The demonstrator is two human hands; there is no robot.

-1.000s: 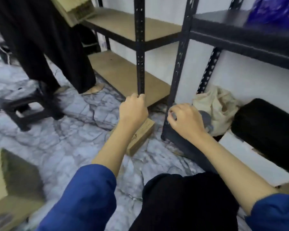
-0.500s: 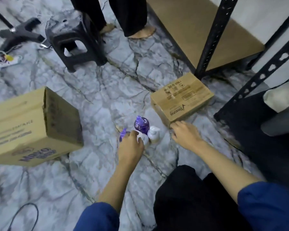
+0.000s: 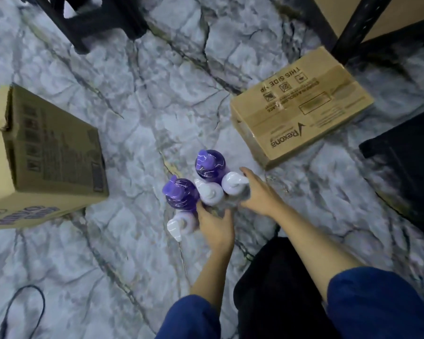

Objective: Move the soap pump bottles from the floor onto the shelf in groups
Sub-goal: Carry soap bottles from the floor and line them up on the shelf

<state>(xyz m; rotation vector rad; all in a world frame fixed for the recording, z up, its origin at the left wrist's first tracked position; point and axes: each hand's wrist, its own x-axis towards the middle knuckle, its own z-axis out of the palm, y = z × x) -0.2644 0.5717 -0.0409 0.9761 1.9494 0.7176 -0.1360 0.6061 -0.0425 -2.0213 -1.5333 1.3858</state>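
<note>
Hands (image 3: 235,211) flank glossy round-shouldered pump bottles (image 3: 209,184) on veined marble floor (image 3: 157,106).

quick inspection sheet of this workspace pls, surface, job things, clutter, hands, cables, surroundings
surface: grey marbled floor with dark veins.
job's things: five pump bottles clustered upright on the floor, two purple, three white-topped; none on a shelf.
clutter: large cardboard box at left; Rexona carton at right, print upside down.
hands: left hand against the near side of the cluster, fingers hidden behind the bottles; right hand against the white-topped bottle on the right, fingers fairly straight.
cables: black cable loop at lower left.
surroundings: black stool at top; shelf upright and board at top right; dark object at right edge.
</note>
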